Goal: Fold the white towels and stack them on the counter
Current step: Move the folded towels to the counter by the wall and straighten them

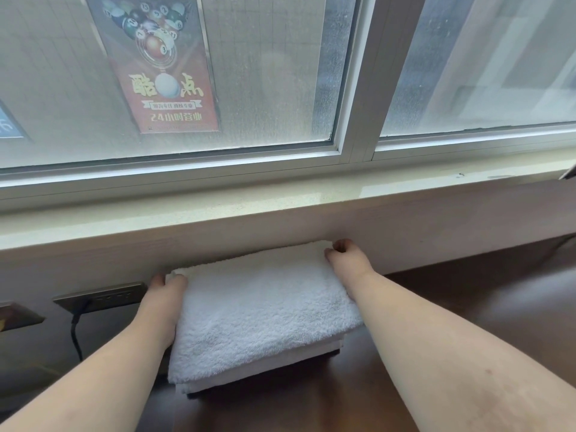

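A folded white towel (258, 310) lies on top of a small stack of folded white towels (265, 367) on the dark wooden counter (467, 313), pushed against the wall under the window sill. My left hand (165, 297) grips the top towel's far left corner, fingers curled over its edge. My right hand (346, 260) pinches the far right corner, next to the wall. Both forearms reach in from the bottom of the view along the towel's sides.
A pale stone window sill (280, 204) juts out above the stack. A wall socket panel (99, 296) with a black cable (76, 335) plugged in sits left of my left hand. A frosted window with a billiards poster (159, 67) fills the upper view.
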